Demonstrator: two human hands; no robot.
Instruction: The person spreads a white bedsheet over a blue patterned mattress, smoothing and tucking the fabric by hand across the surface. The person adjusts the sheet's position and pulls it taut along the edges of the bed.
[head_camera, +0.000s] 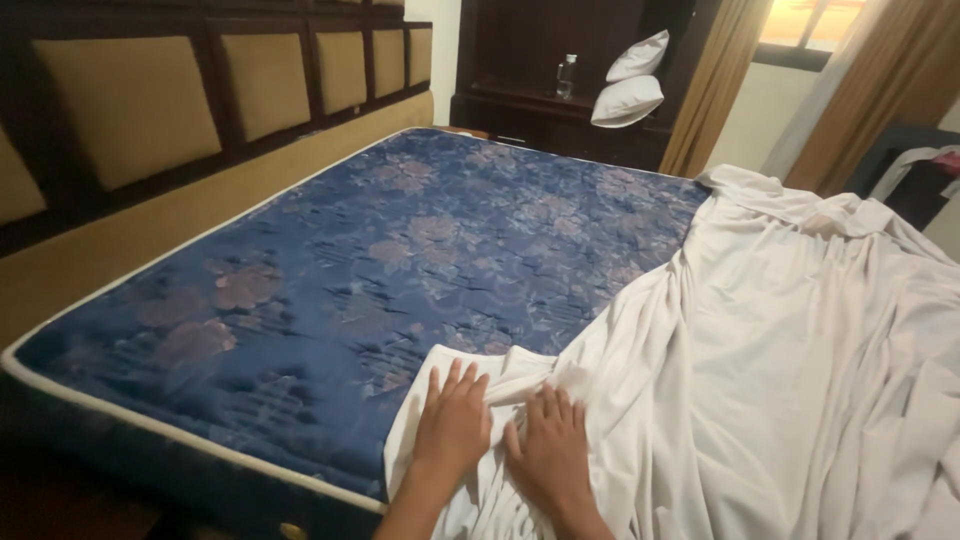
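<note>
Both hands, left hand (452, 425) and right hand (549, 455), press flat with fingers spread on the white sheet (780, 380), whose bulk lies rightward, leaving the blue mattress (400, 250) bare ahead and leftward.

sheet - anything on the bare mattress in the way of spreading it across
Nothing visible. Both hands, left and right, lie flat on the sheet, and the bare mattress carries no objects up to the headboard.

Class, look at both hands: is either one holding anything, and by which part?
Neither grips anything. Left hand and right hand press flat on the white sheet near its corner.
</note>
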